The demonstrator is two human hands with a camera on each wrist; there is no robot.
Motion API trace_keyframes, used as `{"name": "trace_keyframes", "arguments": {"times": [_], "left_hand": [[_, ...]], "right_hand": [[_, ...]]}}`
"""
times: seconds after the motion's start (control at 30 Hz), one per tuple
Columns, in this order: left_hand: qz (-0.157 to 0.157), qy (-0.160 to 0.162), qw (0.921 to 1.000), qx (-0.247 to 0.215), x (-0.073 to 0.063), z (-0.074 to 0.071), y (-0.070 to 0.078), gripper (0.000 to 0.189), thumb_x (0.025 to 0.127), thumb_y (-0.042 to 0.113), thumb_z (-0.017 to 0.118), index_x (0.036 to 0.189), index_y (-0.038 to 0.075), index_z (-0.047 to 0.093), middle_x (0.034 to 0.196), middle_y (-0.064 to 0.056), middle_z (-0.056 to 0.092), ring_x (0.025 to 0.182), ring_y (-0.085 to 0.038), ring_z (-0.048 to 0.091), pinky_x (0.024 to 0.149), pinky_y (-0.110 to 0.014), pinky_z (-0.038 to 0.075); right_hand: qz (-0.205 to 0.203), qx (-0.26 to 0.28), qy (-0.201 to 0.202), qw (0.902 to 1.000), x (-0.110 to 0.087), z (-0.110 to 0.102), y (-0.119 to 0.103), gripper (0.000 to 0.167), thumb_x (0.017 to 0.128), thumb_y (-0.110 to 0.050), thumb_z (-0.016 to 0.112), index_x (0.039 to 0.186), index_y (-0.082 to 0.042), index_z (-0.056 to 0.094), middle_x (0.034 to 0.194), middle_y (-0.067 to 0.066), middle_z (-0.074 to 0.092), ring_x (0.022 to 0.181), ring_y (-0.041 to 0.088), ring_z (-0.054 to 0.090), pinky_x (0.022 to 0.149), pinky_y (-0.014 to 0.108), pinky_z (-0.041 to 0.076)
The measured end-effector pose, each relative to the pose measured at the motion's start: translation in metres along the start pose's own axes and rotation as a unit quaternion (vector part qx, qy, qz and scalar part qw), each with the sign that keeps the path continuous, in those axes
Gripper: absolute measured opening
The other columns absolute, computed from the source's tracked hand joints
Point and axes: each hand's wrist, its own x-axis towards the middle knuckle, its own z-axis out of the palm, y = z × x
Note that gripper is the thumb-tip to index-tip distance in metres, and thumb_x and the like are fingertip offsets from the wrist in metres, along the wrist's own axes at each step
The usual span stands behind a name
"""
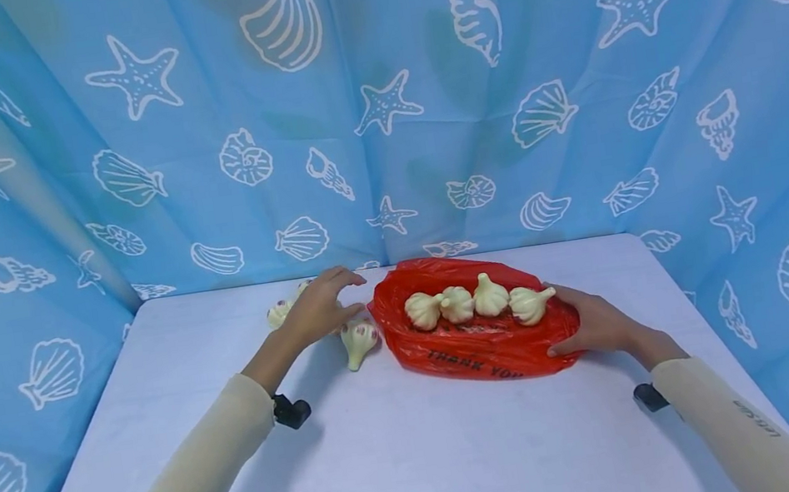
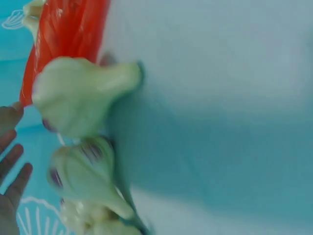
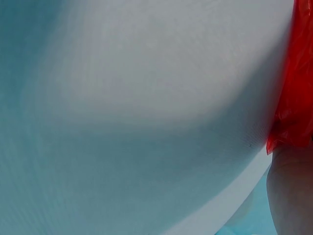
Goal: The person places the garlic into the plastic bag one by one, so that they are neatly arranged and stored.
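Observation:
A red plastic bag (image 1: 448, 356) printed "THANK YOU" lies on the table with several garlic bulbs (image 1: 490, 295) in a row in its opening. My right hand (image 1: 594, 320) grips the bag's right end, thumb at the front; its other fingers are partly hidden. In the right wrist view only the thumb (image 3: 292, 188) shows against the red plastic. Left of the bag, my left hand (image 1: 320, 307) hovers over loose garlic bulbs with fingers spread, holding nothing. The nearest loose garlic bulb (image 1: 360, 341) sits just below that hand; the left wrist view shows purple-marked bulbs (image 2: 83, 166) beside the fingers.
A white table (image 1: 425, 460) spreads beneath everything. Blue curtains (image 1: 332, 229) with white shells and starfish stand along its back and sides. A further garlic bulb (image 1: 279, 313) lies behind my left wrist.

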Motion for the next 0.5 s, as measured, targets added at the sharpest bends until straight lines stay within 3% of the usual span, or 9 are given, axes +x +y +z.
{"name": "trace_keyframes", "arguments": {"times": [0.1, 0.17, 0.3, 0.43, 0.5], "left_hand": [[0.076, 0.002, 0.9969, 0.017, -0.012, -0.005, -0.005, 0.035, 0.082, 0.016, 0.079, 0.115, 0.019, 0.068, 0.119, 0.002, 0.062, 0.115, -0.019, 0.056, 0.091, -0.036, 0.052], [0.143, 0.01, 0.989, 0.034, -0.019, -0.008, -0.006, 0.033, 0.081, 0.011, 0.079, 0.112, 0.016, 0.069, 0.116, 0.001, 0.064, 0.112, -0.018, 0.058, 0.089, -0.033, 0.053], [0.257, 0.009, 0.9636, 0.074, -0.029, -0.011, -0.009, 0.035, 0.078, 0.006, 0.081, 0.111, 0.012, 0.071, 0.116, -0.002, 0.065, 0.111, -0.017, 0.06, 0.086, -0.029, 0.054], [0.324, -0.035, 0.9366, 0.13, -0.034, -0.011, -0.009, 0.043, 0.079, 0.005, 0.08, 0.119, 0.015, 0.068, 0.124, -0.004, 0.063, 0.12, -0.019, 0.056, 0.088, -0.03, 0.053], [0.354, -0.062, 0.9158, 0.179, -0.036, -0.012, -0.009, 0.048, 0.08, 0.006, 0.079, 0.125, 0.016, 0.065, 0.13, -0.004, 0.06, 0.125, -0.02, 0.053, 0.092, -0.032, 0.051]], "right_hand": [[-0.001, 0.0, 0.001, 1.0, -0.001, 0.0, 0.0, 0.129, 0.051, -0.048, 0.093, 0.154, -0.016, 0.023, 0.148, 0.012, 0.038, 0.13, 0.037, 0.037, 0.076, 0.042, 0.057], [-0.002, 0.0, 0.0, 1.0, -0.001, 0.0, 0.0, 0.129, 0.052, -0.048, 0.093, 0.154, -0.015, 0.023, 0.148, 0.012, 0.038, 0.13, 0.038, 0.037, 0.077, 0.042, 0.057], [0.002, 0.0, 0.0, 1.0, -0.002, 0.0, -0.001, 0.128, 0.052, -0.046, 0.094, 0.154, -0.015, 0.024, 0.148, 0.012, 0.038, 0.13, 0.037, 0.037, 0.076, 0.042, 0.058], [0.002, 0.001, 0.001, 1.0, -0.002, 0.0, -0.002, 0.127, 0.052, -0.045, 0.094, 0.154, -0.014, 0.024, 0.147, 0.013, 0.039, 0.129, 0.037, 0.038, 0.076, 0.042, 0.058], [0.001, 0.004, 0.0, 1.0, -0.001, 0.001, -0.002, 0.128, 0.051, -0.046, 0.094, 0.154, -0.014, 0.024, 0.147, 0.013, 0.039, 0.128, 0.038, 0.038, 0.075, 0.042, 0.058]]}}
